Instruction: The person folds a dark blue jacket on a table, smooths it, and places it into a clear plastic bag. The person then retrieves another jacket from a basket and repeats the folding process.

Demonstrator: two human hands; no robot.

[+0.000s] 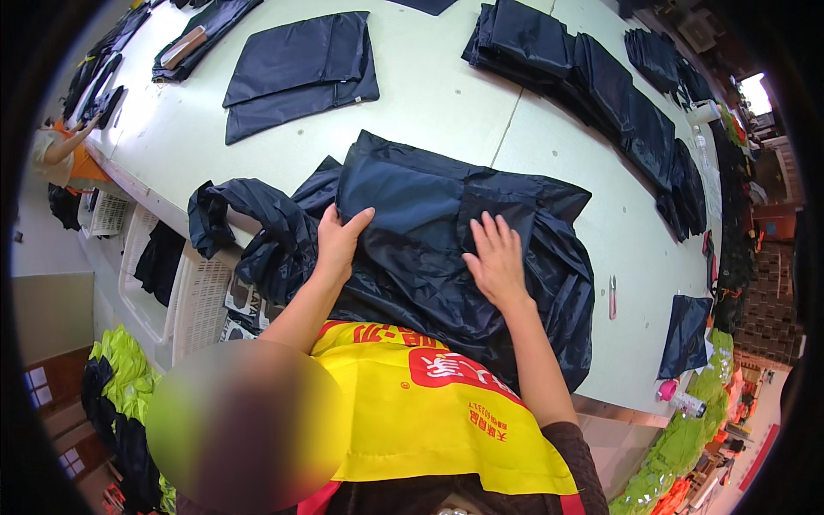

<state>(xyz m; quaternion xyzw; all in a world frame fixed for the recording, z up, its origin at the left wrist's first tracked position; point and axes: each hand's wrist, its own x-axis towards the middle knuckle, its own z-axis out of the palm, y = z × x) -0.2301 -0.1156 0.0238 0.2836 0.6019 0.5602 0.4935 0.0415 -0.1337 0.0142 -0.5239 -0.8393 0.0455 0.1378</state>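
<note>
Over on the left side of the long pale worktable, a white plastic crate sits below the edge with dark cloth in it, and a sleeve of the big navy garment dangles off the table toward it, probably just because the piece is too wide for the spot. Moving in, the left hand has its fingers curled over a folded edge of that garment, thumb on top, pinching the fold so it doesn't slip open. Next to it, the right hand lies flat and spread, gripping nothing, just pressing the slippery fabric down to keep it smooth. The garment itself lies bunched right in front of the person's yellow apron. Further right, folded dark pieces are shingled in a row, and a small pink cutter lies just past the fabric, within reach.
</note>
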